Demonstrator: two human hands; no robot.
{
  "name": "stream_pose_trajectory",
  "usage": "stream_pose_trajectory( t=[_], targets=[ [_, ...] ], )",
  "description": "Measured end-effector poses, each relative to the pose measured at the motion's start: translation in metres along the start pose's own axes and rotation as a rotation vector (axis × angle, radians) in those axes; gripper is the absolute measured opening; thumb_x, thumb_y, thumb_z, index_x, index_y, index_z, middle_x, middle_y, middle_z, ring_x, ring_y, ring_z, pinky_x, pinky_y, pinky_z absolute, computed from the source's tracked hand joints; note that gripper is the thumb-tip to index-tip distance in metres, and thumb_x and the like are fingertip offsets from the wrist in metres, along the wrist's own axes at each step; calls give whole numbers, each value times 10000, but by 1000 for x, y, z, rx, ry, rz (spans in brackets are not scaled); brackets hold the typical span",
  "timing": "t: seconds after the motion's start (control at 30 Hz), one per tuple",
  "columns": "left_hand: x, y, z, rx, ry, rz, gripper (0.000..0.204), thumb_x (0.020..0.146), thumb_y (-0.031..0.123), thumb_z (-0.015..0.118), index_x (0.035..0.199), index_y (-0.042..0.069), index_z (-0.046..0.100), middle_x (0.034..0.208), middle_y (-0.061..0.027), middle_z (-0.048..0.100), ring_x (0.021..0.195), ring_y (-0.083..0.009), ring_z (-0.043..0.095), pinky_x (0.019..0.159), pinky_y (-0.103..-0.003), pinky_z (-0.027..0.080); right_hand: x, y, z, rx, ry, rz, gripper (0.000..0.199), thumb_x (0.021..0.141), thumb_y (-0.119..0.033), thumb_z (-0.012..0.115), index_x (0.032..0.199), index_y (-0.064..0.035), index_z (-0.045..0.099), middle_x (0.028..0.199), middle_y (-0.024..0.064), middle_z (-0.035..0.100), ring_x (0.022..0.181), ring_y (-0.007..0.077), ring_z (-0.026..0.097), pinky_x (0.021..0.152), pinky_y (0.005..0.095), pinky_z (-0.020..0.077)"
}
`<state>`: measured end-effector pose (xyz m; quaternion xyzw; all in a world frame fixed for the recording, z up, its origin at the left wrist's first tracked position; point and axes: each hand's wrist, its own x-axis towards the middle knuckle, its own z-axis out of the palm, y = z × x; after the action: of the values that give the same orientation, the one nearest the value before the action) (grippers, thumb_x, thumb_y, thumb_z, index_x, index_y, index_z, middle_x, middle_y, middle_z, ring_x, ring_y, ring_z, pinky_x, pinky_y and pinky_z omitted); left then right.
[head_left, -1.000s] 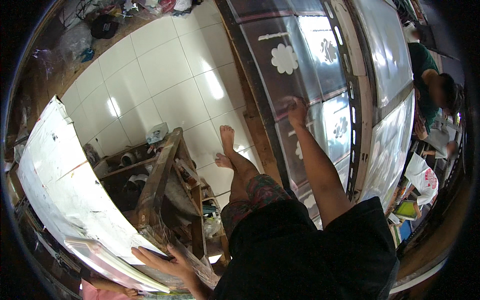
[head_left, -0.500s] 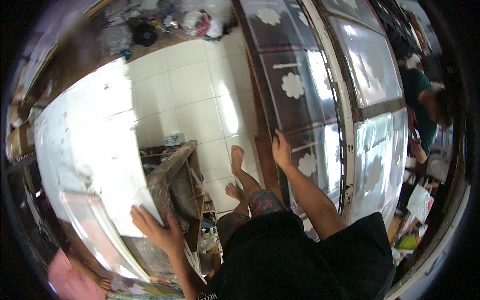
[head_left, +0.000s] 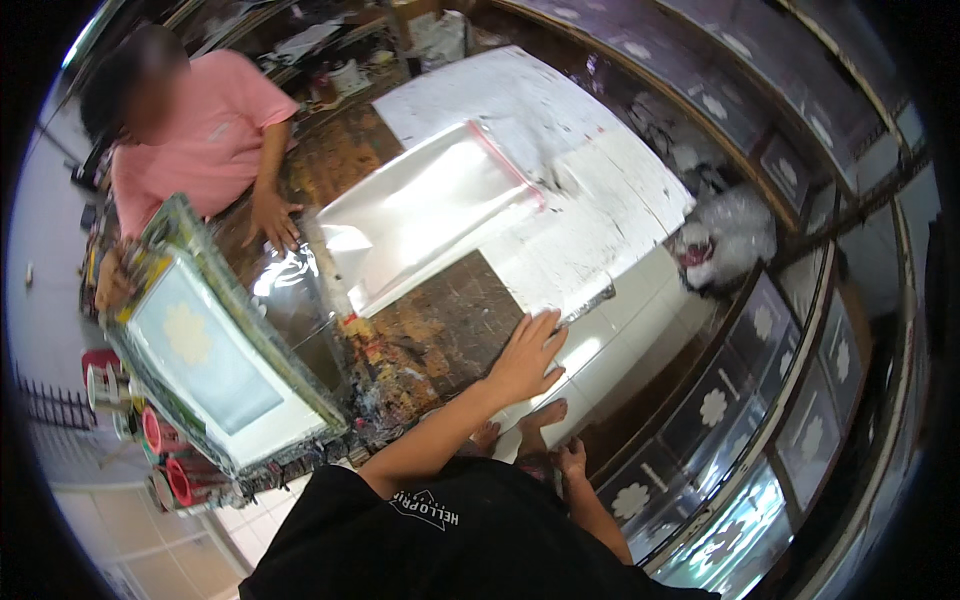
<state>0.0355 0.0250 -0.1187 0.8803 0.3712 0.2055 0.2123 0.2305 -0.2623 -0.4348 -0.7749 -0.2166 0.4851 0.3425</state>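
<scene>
Of the person's 2 hands, the left [head_left: 522, 365] spreads its fingers [head_left: 543, 325] wide at the near corner of the white sheet [head_left: 600, 220], gripping nothing. That sheet lies on the counter [head_left: 445, 325], partly under clear plastic [head_left: 420, 220]. The right hand [head_left: 572, 460] has half-curled fingers; I cannot tell whether they hold anything.

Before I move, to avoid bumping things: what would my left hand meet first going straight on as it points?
Most likely the white sheet; your left hand, fingers spread, appears right at its near edge, though depth leaves contact unclear.
</scene>
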Motion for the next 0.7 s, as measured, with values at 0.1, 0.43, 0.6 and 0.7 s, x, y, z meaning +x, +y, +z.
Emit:
stream_pose_trajectory(
  t=[0.1,0.43,0.6,0.7],
  targets=[
    [-38,14,-12,-11,-60,9,661,869,301,689,1390,-43,472,1522,-285,339,1454,-426,271,1213,-532,191,-20,-51,-6,168,94,65,407,909,-77,625,1293,-1,516,1078,173,646,976,272,647,852,385,544],
    [-103,5,-40,-111,-52,-149,602,881,262,672,1366,-44,489,1510,-267,370,1439,-394,310,1198,-486,266,-42,-73,-42,305,40,184,370,922,-19,573,1279,-35,473,953,124,624,760,227,673,618,341,569],
    [-100,4,-53,15,-108,-56,561,863,242,681,1311,-63,533,1508,-248,387,1422,-386,345,1191,-472,285,-58,-41,-33,185,-51,167,310,915,-32,597,1215,-12,522,946,124,637,757,213,661,614,332,549],
    [-104,1,-53,82,-92,-1,536,856,233,688,1287,-57,558,1506,-237,400,1418,-372,358,1189,-467,291,-76,-40,-24,167,-62,210,288,906,-36,600,1187,-4,544,934,122,641,747,212,654,612,330,540]
  ],
)
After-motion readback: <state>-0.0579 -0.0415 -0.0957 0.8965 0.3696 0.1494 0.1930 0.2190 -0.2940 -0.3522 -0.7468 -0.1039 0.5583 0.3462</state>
